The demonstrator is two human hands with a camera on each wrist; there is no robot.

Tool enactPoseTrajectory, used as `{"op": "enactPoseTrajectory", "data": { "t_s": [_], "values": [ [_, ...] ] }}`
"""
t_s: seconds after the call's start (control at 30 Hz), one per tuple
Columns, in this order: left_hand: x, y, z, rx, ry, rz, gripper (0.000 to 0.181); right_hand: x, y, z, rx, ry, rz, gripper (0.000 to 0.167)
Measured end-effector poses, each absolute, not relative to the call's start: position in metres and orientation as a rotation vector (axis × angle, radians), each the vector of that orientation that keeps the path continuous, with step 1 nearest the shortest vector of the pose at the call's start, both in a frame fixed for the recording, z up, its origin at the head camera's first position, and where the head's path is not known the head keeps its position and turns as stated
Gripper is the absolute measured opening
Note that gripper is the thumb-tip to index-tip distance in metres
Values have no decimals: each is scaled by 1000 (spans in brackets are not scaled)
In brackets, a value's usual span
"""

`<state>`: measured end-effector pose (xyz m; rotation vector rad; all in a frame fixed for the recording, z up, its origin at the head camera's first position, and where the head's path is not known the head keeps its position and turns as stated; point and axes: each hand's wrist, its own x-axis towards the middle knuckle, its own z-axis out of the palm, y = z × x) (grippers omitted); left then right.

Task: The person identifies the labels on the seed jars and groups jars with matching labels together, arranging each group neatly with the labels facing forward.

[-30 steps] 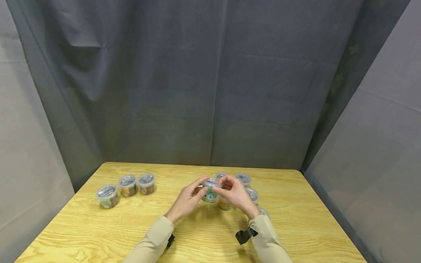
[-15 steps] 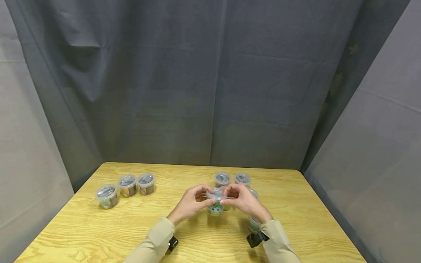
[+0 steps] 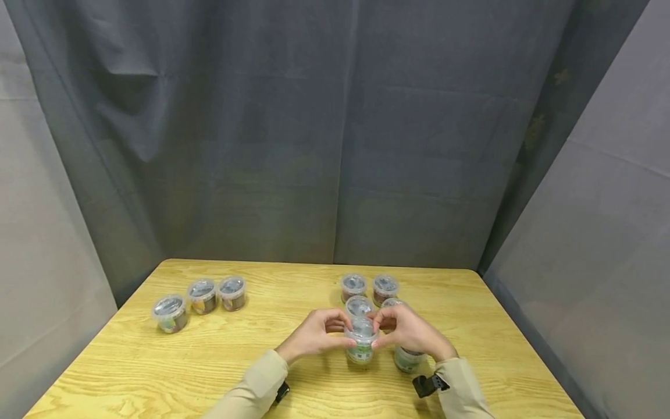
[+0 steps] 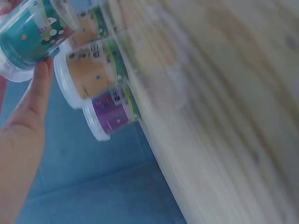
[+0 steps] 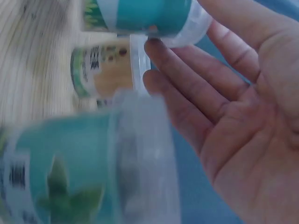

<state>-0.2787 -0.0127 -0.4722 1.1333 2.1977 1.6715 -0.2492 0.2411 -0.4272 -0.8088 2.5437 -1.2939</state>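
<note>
Left hand [image 3: 317, 336] and right hand [image 3: 412, 333] face each other, fingers and thumbs of both pinching the held tub [image 3: 361, 351] near its clear lid. Tub roughly upright, teal label; in the wrist views its base looks raised off the desk [image 3: 303, 396]. Location: right of desk centre, at the near side of a cluster. Just behind it, a lidded tub [image 3: 359, 306]; beyond, two back tubs [image 3: 353, 286] [image 3: 385, 286] side by side. Left wrist view: orange labels and one purple tub [image 4: 112, 110]. Leaf tub [image 5: 70, 172] stands under the right wrist, partly covered. Well apart at left: three tubs [image 3: 202, 295], close together, lids on. Pale sleeves [image 3: 251, 384], black wrist devices [image 3: 430, 385]. Grey curtain [image 3: 262, 145] behind.
</note>
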Motion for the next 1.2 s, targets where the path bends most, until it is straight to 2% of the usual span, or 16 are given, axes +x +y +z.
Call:
{"op": "enactPoseTrajectory", "data": {
  "t_s": [0.4, 0.7, 1.2],
  "values": [
    [-277, 4, -475, 1444, 2492, 1276, 27, -247, 254, -434, -752, 2585, -1116, 16],
    [-278, 4, -474, 1462, 2563, 1128, 27, -247, 253, -433, -808, 2662, -999, 11],
    [-278, 3, -474, 1436, 2517, 1139, 25, -245, 251, -433, -815, 2695, -964, 11]
  ]
}}
